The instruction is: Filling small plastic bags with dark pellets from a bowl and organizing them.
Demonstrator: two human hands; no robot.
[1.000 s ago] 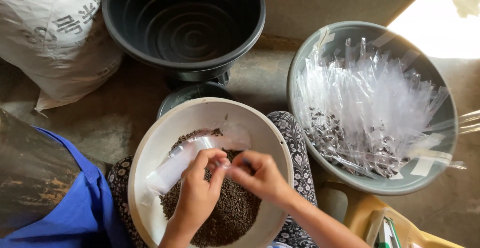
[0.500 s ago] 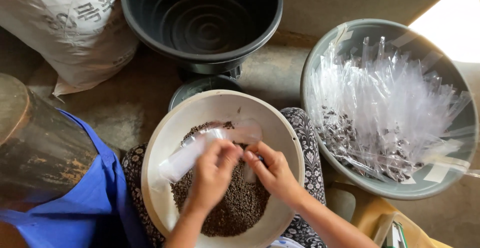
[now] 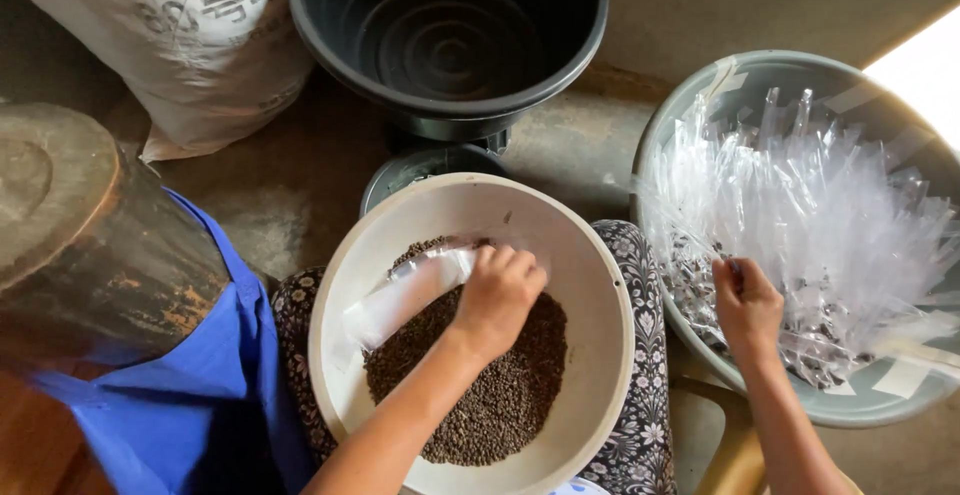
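- 2 hands work: left hand [image 3: 497, 293] at frame centre, fingers closed around a clear bag [image 3: 405, 295] over brown pellets [image 3: 490, 395] in the cream bowl [image 3: 345, 355].
- Right hand [image 3: 745, 305] at right, fingers curled on the filled bags [image 3: 800, 245] in the grey basin [image 3: 860, 410].

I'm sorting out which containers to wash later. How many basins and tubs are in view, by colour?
Cream basin, holding brown pellets, left hand in it: 1
Black tub: 1
Grey-green basin, full of clear plastic sleeves, right hand in it: 1
Total: 3
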